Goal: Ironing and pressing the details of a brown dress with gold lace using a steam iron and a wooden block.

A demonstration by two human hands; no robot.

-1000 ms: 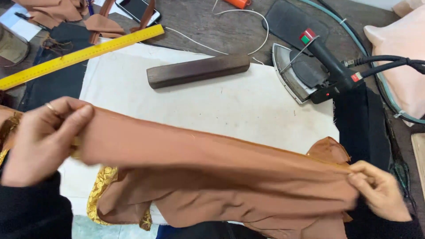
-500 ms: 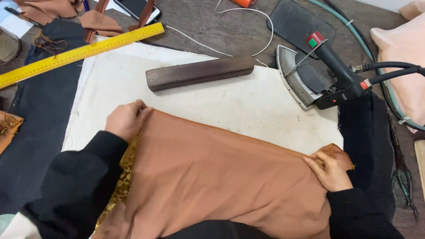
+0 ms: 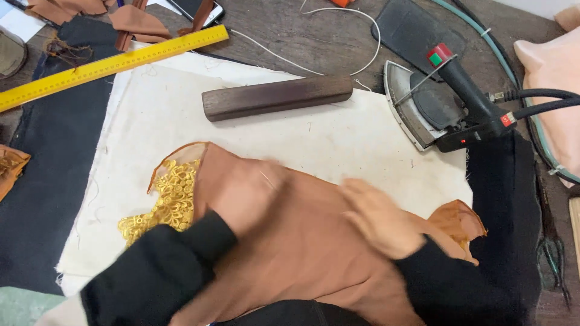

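Note:
A brown fabric piece (image 3: 302, 247) with gold lace trim (image 3: 166, 199) lies flat on a white pressing cloth (image 3: 338, 136). My left hand (image 3: 251, 190) rests palm down on the fabric's upper left part, blurred by motion. My right hand (image 3: 377, 220) lies flat on the fabric to the right, also blurred, fingers spread. Neither hand grips anything. Both arms wear black sleeves.
A dark wooden block (image 3: 277, 96) lies above the fabric. A steam iron (image 3: 444, 105) stands at the right with hoses. A yellow ruler (image 3: 115, 60) crosses the upper left. Black cloth (image 3: 42, 175) lies left, pink fabric (image 3: 553, 78) far right.
The fabric was held stretched between both hands, then laid on the white cloth. Now both hands have let go of its edges and slide flat over it toward the middle.

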